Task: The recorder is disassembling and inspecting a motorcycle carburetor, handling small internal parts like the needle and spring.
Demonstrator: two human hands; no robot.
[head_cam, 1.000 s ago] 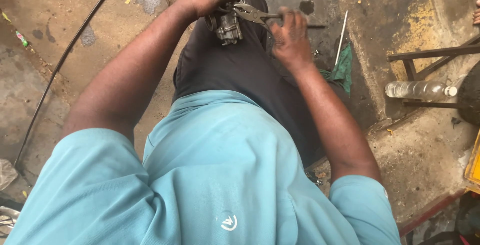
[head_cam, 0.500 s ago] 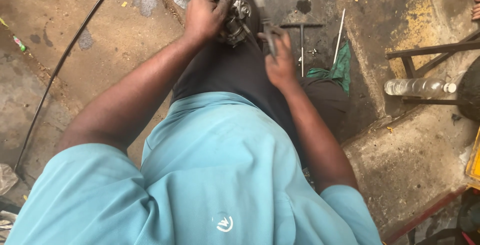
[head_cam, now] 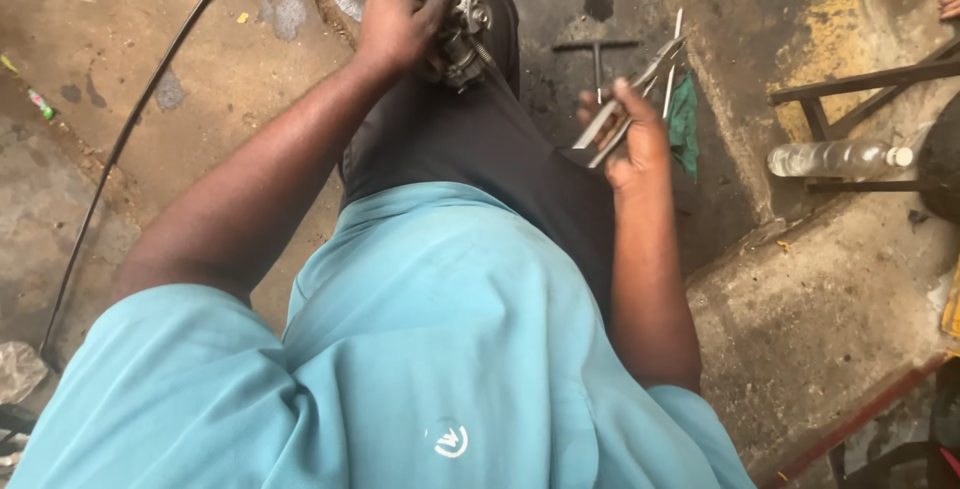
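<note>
Your left hand [head_cam: 400, 17] gripped a small metal engine part [head_cam: 462, 41] on your knee. Your right hand [head_cam: 632, 134] clasped pliers [head_cam: 628, 101], tips toward 1 o'clock, above a green rag [head_cam: 686, 121].

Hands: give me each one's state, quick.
Left hand: closed on the small metal engine part.
Right hand: closed on the pliers.

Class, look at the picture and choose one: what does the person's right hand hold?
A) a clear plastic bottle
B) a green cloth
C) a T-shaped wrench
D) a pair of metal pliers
D: the right hand grips the handles of metal pliers, whose tips point away from the body, while the bottle, the green cloth and the T-shaped wrench all lie on the floor, untouched.
</note>
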